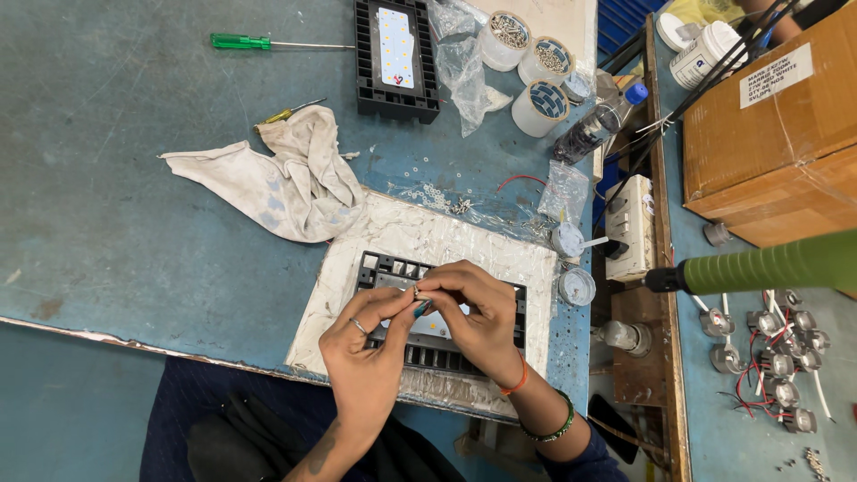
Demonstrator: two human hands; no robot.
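My left hand (368, 348) and my right hand (478, 317) meet above a black finned lamp housing (386, 268) that lies on a white foam pad (428, 234). The fingertips of both hands pinch a tiny screw or washer (416, 291). A teal-handled tool (421, 309) shows between the fingers; which hand grips it I cannot tell. The hands hide most of the housing's middle. My left hand wears a ring; my right wrist carries green and orange bangles.
A dirty rag (286, 178) lies left of the pad, with a green screwdriver (241, 41) and a yellow-handled one (286, 114) beyond. A second black housing (395, 58), screw tubs (527, 62), plastic bags, a switch box (629, 228), a cardboard box (777, 125) and small wired lamps (777, 357) are around.
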